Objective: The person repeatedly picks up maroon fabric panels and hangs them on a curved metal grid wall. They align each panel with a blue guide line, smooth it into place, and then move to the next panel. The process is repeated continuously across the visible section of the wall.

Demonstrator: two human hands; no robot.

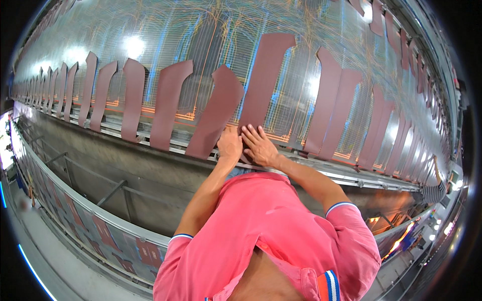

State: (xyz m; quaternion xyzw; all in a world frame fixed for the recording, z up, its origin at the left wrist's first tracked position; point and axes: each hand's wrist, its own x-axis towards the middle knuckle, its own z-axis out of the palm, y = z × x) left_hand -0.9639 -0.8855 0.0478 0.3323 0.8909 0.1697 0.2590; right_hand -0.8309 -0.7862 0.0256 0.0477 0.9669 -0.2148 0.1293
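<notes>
My right hand lies with fingers spread on the lower end of a tall maroon flat cut piece. Close beside it, my left hand is closed, fingers curled under, at the near edge of the table. Whatever its fingers grip, if anything, is hidden. A curved maroon piece slants just left of that hand, its lower end over the table edge. To the right, two more maroon pieces lie side by side.
Similar maroon pieces line the near edge both ways, and others lie along the far edge. Coloured lines cover the table. A metal rail runs along its front. Behind me stands another long table. A person in stripes is at far right.
</notes>
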